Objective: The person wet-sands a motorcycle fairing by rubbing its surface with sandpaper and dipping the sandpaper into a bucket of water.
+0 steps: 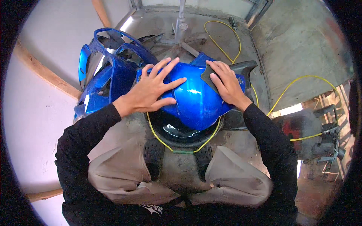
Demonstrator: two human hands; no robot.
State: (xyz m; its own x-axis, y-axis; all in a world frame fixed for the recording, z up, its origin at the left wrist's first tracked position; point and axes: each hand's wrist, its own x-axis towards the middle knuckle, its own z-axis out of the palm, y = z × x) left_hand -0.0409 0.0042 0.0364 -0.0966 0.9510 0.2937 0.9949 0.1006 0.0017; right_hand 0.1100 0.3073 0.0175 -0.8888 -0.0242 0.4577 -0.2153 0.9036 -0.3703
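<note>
Mid-frame, scratches on the blue panel [198, 103] were risked if the dark sheet [207, 78] tilted under the flattened right hand [228, 83] — left hand [151, 88] spread.

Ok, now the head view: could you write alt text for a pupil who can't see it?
A person's left hand spreads over a glossy blue panel while the right hand lies on a dark sheet against it. A dark, shiny rounded object shows just below the panel, and blue frame-like parts are at the left.
</note>
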